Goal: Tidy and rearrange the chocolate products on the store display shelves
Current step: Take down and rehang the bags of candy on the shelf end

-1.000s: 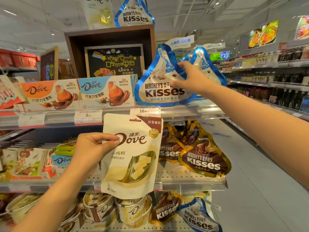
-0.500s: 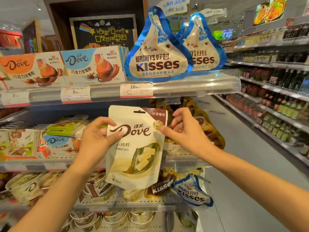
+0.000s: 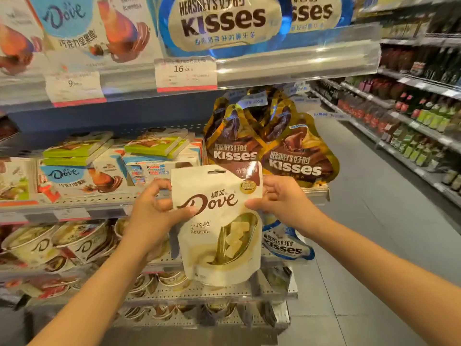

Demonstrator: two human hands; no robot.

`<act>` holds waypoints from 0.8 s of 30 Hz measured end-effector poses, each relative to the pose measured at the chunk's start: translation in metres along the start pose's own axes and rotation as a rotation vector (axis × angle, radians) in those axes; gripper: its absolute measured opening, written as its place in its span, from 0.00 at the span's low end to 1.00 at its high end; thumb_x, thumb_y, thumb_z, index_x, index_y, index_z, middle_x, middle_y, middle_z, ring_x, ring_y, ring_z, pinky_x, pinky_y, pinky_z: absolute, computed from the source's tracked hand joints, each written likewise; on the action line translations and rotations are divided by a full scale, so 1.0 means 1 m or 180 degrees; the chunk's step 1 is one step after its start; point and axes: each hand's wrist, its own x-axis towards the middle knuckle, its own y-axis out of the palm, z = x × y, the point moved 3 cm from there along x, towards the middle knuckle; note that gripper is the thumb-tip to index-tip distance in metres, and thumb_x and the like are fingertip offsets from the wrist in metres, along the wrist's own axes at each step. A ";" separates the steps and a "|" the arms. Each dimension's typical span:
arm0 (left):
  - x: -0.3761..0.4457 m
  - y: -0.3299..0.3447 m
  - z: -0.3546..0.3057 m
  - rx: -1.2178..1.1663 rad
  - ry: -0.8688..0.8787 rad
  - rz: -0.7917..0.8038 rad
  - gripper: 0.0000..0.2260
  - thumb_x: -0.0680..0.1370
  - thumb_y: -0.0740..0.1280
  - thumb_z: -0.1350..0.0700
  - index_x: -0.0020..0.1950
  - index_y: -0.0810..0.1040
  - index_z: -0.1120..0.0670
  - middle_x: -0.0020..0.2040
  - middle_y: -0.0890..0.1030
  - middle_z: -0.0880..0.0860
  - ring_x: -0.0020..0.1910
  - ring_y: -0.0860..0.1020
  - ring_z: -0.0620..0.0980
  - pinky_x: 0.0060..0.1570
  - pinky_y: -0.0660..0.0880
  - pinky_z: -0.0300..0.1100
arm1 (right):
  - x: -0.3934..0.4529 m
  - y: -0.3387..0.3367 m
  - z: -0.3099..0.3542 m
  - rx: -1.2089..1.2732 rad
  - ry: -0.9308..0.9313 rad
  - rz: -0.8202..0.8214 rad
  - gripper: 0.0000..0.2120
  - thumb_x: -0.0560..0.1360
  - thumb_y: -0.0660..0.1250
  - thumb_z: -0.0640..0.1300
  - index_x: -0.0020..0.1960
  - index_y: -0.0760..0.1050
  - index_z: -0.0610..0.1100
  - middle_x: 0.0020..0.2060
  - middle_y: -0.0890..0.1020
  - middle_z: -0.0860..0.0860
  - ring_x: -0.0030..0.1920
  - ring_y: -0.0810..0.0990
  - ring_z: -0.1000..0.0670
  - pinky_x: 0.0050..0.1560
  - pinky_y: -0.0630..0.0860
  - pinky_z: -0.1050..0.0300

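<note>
Left hand (image 3: 152, 216) and right hand (image 3: 279, 201) each pinch an upper edge of the white Dove pouch (image 3: 219, 236), held upright before the shelves (image 3: 99, 201).

One white Dove pouch (image 3: 219, 228) sits mid-frame, held between two hands: left hand (image 3: 152, 216), right hand (image 3: 282, 201). Two blue Kisses bags (image 3: 222, 23) stand at the top; two gold Kisses bags (image 3: 296, 156) lean right of centre; one blue-and-white Kisses bag (image 3: 287, 243) lies lower right. Two price tags (image 3: 185, 73) hang upper left. The Dove tubs, lower left, are too blurred to count.
</note>
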 end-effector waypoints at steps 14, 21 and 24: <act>0.013 0.020 0.106 0.0852 -0.0105 0.0802 0.12 0.68 0.73 0.65 0.26 0.75 0.64 0.23 0.74 0.53 0.21 0.70 0.44 0.26 0.68 0.31 | -0.042 0.018 -0.123 -0.0230 0.0503 -0.1032 0.07 0.71 0.70 0.36 0.46 0.79 0.47 0.45 0.84 0.52 0.47 0.82 0.52 0.50 0.80 0.50; 0.021 0.041 0.158 0.0883 -0.0285 0.1182 0.12 0.68 0.74 0.65 0.25 0.79 0.57 0.25 0.79 0.46 0.24 0.74 0.38 0.30 0.70 0.31 | -0.057 0.017 -0.178 -0.0009 0.0822 -0.1380 0.10 0.71 0.70 0.35 0.43 0.79 0.50 0.43 0.84 0.52 0.46 0.83 0.52 0.46 0.81 0.59; 0.022 0.046 0.176 0.1006 -0.0274 0.1240 0.07 0.64 0.74 0.62 0.27 0.80 0.59 0.21 0.75 0.43 0.24 0.74 0.37 0.31 0.72 0.28 | -0.061 0.009 -0.194 -0.0130 0.0898 -0.1318 0.04 0.71 0.69 0.35 0.42 0.82 0.41 0.43 0.84 0.47 0.46 0.83 0.49 0.48 0.81 0.55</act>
